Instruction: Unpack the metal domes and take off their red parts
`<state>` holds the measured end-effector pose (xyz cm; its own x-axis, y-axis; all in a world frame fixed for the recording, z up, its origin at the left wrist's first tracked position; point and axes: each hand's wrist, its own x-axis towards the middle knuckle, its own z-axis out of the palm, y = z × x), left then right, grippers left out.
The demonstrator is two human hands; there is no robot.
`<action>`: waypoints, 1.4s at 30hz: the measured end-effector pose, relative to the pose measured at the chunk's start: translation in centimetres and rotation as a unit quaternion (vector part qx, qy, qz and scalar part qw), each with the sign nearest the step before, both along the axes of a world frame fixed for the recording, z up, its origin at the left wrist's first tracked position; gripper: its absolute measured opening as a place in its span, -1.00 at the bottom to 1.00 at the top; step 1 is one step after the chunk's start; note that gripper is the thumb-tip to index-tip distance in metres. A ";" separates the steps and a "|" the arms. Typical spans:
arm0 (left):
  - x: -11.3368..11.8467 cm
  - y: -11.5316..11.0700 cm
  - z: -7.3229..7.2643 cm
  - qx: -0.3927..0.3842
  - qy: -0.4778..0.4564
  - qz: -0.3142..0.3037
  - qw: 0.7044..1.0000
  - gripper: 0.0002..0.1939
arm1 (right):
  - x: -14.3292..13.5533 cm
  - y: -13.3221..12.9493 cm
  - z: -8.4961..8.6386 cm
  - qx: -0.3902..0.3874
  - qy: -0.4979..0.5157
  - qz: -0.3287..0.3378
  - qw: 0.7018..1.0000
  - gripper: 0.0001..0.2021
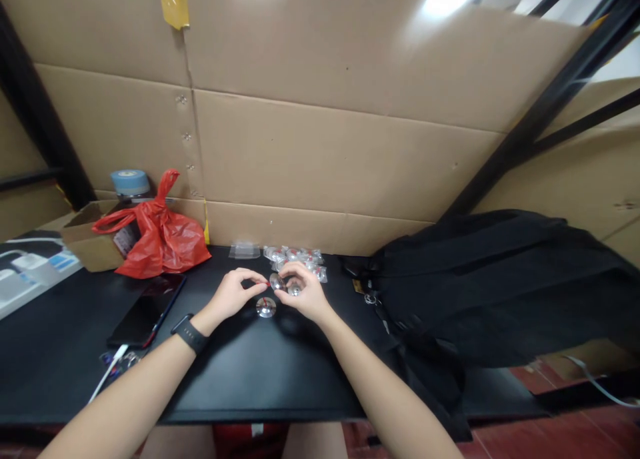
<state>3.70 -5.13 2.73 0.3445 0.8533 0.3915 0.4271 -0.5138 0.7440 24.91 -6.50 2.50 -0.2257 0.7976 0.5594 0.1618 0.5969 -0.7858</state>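
Note:
Between thumb and forefinger of my right hand (306, 292) is a shiny domed metal disc, a small finger cymbal (277, 283). My left hand (240, 291) pinches a bit of red cord (268, 283) at that cymbal's left side. Just below, a second finger cymbal (266, 307) with red cord lies on the black table. Another silver disc (295, 290) shows within the curl of my right hand; I cannot tell if it is held or lies on the table. Behind my hands sits a pile of small clear packets (295, 254) with metal and red pieces inside.
Flat clear plastic bags (245, 250) lie left of the packets. At left are a red plastic bag (163, 235), a cardboard box (95, 242), a phone (147, 310) on a cable and a power strip (37, 279). A black backpack (500, 285) covers the right side; cardboard walls the back.

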 end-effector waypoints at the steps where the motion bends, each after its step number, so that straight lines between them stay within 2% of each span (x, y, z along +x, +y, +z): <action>1: 0.1 -0.1 0.0 0.003 -0.005 0.001 1.000 -0.84 | -0.2 -0.2 0.1 0.006 0.015 0.003 1.000 -0.73; 12: 2.1 -1.9 0.3 -0.008 -0.101 0.006 0.995 -0.88 | -1.7 -1.4 0.1 0.002 0.115 0.033 0.993 -0.70; 18: 2.0 -2.9 1.2 0.027 -0.033 0.046 0.998 -0.90 | -2.2 -1.9 0.4 0.013 0.130 0.024 0.991 -0.73; 25: 1.8 -3.6 2.1 0.056 0.038 0.058 0.996 -0.90 | -2.2 -2.0 0.3 0.027 0.112 0.009 0.993 -0.73; 32: 1.7 -3.7 2.2 0.087 0.060 0.082 0.991 -0.89 | -2.1 -2.2 0.4 0.038 0.093 0.010 0.995 -0.73; 42: 1.4 -3.7 2.1 0.140 0.050 0.084 0.985 -0.90 | -2.2 -2.1 0.5 -0.015 0.118 0.004 0.993 -0.70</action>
<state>5.09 -8.82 4.83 0.2560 0.7644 0.5917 0.5878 -0.6090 0.5325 22.66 -8.61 2.97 -0.0977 0.8137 0.5730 -0.0334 0.5727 -0.8191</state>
